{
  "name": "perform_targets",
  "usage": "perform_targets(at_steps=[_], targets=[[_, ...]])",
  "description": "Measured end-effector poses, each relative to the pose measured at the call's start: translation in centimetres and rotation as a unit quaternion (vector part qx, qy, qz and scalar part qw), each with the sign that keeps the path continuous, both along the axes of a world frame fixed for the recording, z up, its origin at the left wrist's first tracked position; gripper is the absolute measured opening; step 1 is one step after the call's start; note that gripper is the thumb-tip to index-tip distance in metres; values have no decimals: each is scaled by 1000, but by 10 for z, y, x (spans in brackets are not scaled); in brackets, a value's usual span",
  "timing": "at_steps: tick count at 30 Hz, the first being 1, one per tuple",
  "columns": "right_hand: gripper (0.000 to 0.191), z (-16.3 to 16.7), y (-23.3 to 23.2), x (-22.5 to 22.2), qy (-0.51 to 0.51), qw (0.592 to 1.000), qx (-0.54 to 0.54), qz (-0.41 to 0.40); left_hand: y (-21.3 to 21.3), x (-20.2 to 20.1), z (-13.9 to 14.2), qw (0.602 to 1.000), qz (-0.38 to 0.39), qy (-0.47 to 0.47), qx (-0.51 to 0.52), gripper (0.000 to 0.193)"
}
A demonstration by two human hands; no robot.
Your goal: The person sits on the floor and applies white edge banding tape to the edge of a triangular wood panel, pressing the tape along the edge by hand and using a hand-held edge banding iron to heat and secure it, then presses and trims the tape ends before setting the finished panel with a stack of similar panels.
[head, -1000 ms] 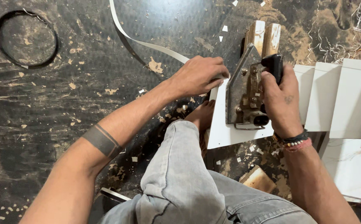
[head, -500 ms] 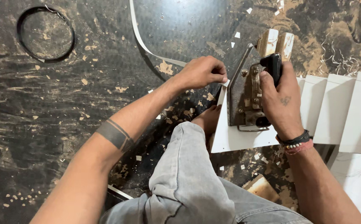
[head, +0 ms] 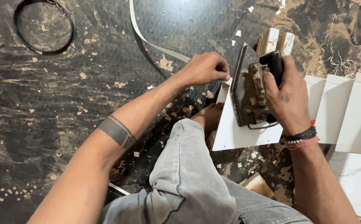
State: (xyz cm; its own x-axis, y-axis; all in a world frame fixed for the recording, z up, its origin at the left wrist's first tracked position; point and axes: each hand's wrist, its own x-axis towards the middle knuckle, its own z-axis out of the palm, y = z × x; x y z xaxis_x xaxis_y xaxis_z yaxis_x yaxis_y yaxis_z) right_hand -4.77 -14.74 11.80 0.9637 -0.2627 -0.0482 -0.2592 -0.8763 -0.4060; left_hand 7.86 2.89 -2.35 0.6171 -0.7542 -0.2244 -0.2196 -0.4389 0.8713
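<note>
My right hand (head: 290,97) has its grip closed around the black handle of an old iron (head: 251,89), which stands on the white panel's (head: 238,132) far edge. My left hand (head: 203,68) pinches the pale edge strip (head: 147,39) at the panel's left corner, fingers curled shut. My bare foot (head: 209,116) touches the panel on the dark, chip-strewn floor (head: 64,103).

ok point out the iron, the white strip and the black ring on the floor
iron (head: 251,93): head view, on its metal body beside the right hand.
white strip (head: 155,45): head view, on its curved middle stretch.
black ring (head: 70,35): head view, on its right edge.
</note>
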Motion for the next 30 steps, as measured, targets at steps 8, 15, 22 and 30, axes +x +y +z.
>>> perform_targets(at_steps=[8,15,22,30], targets=[[29,-4,7,-5,-10,999,-29,-17,-6,-22,27,995,66,-30,-74,28],[30,-4,8,-7,-25,999,-3,-24,2,-57,42,946,35,-301,-115,38],[29,-2,6,-10,-38,999,7,-26,77,-55,-6,930,-38,-335,145,46],[29,-2,2,-13,-61,998,24,-19,58,-76,-13,978,134,-142,-74,23]])
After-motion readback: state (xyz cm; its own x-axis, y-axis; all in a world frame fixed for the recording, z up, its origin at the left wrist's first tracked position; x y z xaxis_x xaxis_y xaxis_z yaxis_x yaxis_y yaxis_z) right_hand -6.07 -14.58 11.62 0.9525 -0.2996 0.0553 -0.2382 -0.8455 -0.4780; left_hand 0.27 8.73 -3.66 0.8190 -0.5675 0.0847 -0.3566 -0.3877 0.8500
